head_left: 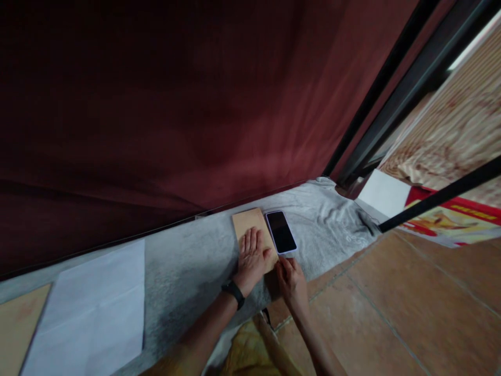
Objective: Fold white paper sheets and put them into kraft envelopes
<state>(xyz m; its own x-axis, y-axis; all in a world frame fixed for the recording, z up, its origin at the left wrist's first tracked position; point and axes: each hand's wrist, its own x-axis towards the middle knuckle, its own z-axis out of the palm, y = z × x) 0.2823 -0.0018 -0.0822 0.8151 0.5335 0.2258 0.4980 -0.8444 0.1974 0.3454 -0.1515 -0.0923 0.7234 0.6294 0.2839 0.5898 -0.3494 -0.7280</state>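
My left hand [252, 256], with a black band on its wrist, lies flat on a tan kraft-paper piece [246, 218], its fingers stretched out. Whether that piece is an envelope or a notebook I cannot tell. At its lower right corner, my right hand [291, 279] is closed in a pinch. The fingertips appear to hold this corner, though the grip is partly hidden. A smartphone [281, 232] with a dark screen and a pale purple case lies just right of the tan piece, above my right hand.
Grey cloth [188, 261] covers the narrow bench. White folded sheets [97, 308] and another tan paper piece [23, 324] lie at left. A dark red curtain [195, 130] hangs behind. Black metal bars [376, 94] and a red-and-white box [457, 214] stand right, above floor tiles [391, 297].
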